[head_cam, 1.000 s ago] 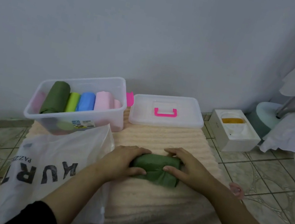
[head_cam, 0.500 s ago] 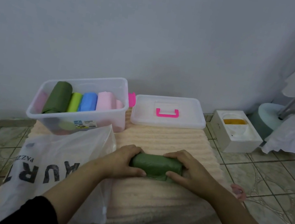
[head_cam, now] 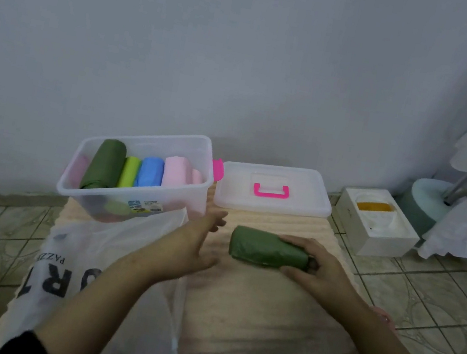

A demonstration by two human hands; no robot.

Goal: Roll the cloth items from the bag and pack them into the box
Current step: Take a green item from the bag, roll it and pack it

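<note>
Fingers (head_cam: 297, 241) gripping green roll (head_cam: 266, 248), box (head_cam: 142, 192) (five rolls)

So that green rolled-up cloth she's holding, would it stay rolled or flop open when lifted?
The green roll probably holds its shape: the right hand grips one end and it looks tightly wound. Gripped loosely, it might unroll, since nothing visible ties it. It likely weighs little and squashes easily, like the rolls in the box.

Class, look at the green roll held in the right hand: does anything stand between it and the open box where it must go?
Only the left hand, open, hangs between the green roll and the box. The box has no lid on; its lid lies to the right. The right hand grips the roll's end.
</note>
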